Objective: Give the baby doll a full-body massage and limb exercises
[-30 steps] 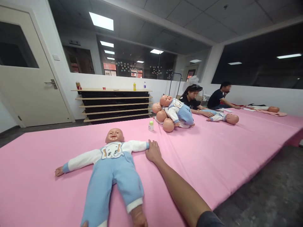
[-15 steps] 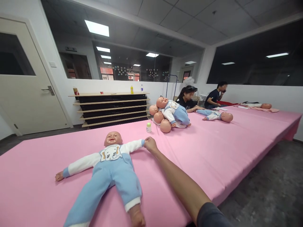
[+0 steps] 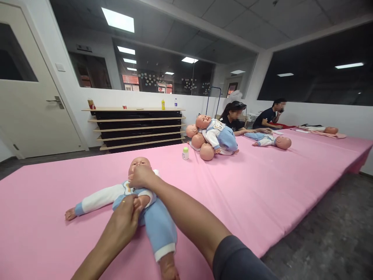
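Observation:
A baby doll (image 3: 161, 221) in a white-and-blue outfit lies on its back in front of me. My left hand (image 3: 124, 217) is closed around the foot of its raised, bent leg, over the belly. My right hand (image 3: 142, 177) is closed at the doll's chin and chest, on the doll's hand, which is mostly hidden. Part of that arm's white sleeve shows beside my wrist. The doll's other arm (image 3: 100, 198) is stretched out to the left on the pink table cover (image 3: 233, 194), and its other leg points toward me.
Beyond the doll stands a small white bottle with a green cap (image 3: 185, 153). A pile of dolls (image 3: 223, 138) lies behind it. Two people sit at the far side, near another doll (image 3: 268, 140). Shelving (image 3: 140, 126) lines the back wall.
My right hand has brought the doll's outstretched arm inward over its chest. My left hand has come into view, and one doll leg is now lifted and folded to the belly.

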The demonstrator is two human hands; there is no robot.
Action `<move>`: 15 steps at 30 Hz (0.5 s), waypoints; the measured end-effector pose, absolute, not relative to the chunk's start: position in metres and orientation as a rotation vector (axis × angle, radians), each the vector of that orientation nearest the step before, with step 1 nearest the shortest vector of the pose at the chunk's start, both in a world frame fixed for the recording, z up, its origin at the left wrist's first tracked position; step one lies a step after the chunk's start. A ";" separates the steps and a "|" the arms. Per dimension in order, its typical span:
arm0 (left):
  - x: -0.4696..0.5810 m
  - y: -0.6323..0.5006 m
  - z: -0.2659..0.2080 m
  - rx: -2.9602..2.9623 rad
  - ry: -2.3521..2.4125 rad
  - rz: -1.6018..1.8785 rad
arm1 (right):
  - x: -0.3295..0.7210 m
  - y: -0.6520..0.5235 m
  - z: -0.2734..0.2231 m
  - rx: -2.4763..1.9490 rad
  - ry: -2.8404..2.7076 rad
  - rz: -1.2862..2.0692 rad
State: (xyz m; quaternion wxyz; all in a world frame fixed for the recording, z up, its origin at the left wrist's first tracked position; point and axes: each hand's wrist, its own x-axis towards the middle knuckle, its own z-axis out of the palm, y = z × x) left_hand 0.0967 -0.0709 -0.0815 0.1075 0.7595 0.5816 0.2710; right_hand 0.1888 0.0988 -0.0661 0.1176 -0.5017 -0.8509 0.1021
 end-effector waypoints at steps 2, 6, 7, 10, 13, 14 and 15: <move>0.108 -0.058 -0.096 2.248 1.705 0.798 | 0.170 0.103 -0.079 -1.497 -2.605 0.248; 0.115 -0.062 -0.105 2.223 1.697 0.805 | 0.160 0.108 -0.089 -1.512 -2.665 0.251; 0.114 -0.067 -0.101 2.215 1.698 0.808 | 0.162 0.108 -0.086 -1.513 -2.666 0.265; 0.106 -0.090 -0.078 2.163 1.753 0.775 | 0.177 0.109 -0.072 -1.490 -2.618 0.333; 0.084 -0.125 -0.061 2.083 1.881 0.708 | 0.211 0.111 -0.057 -1.531 -2.306 0.449; 0.074 -0.138 -0.061 2.073 1.907 0.696 | 0.227 0.112 -0.055 -1.592 -2.142 0.488; 0.063 -0.151 -0.064 2.077 1.918 0.702 | 0.244 0.113 -0.054 -1.650 -1.958 0.506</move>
